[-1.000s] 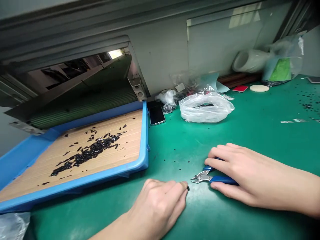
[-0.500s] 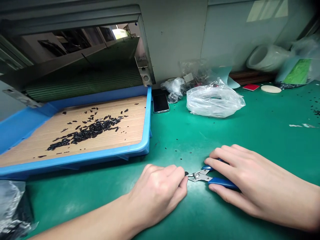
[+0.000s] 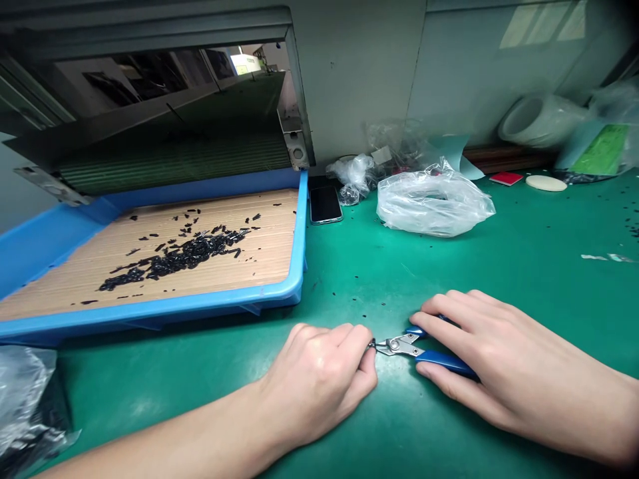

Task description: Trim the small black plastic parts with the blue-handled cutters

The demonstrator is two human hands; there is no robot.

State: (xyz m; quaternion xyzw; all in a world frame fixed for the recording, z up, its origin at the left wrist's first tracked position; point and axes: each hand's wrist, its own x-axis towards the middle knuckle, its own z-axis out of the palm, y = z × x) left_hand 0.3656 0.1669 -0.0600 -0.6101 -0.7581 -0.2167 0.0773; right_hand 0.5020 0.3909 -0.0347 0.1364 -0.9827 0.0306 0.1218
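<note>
Clearly, the two hands work close together but apart from each other, in front of and to the right of the near right corner of the blue plastic tray with raised walls (image 3: 269, 293), above the smooth green tabletop (image 3: 359, 256). The left hand (image 3: 324, 376) is pinched between thumb and forefinger on a small, glossy black piece (image 3: 371, 344), only whose tip pokes out of the grip. The right hand (image 3: 482, 356) is wrapped around the spread handles of the silver side cutters with blue grips (image 3: 399, 345), whose nose points left and meets that tip, or lies right against it; exactly where the blades sit on it is too small to tell. To do this well, I would keep the pinch firm, with thumb and fingertip drawn back from the blades so that only black material lies between them. Resting the left hand's edge on the tabletop should steady the piece, and setting the blades square before squeezing would likely give a clean nip. A short, even squeeze seems better than a twist, which could tug the piece loose or send a scrap flying. The heap of small black pieces (image 3: 187, 258) lies on the tan corrugated cardboard sheet (image 3: 259, 266) inside the tray, well within its near edge, so it seems safely away from the cutters' nose.
</note>
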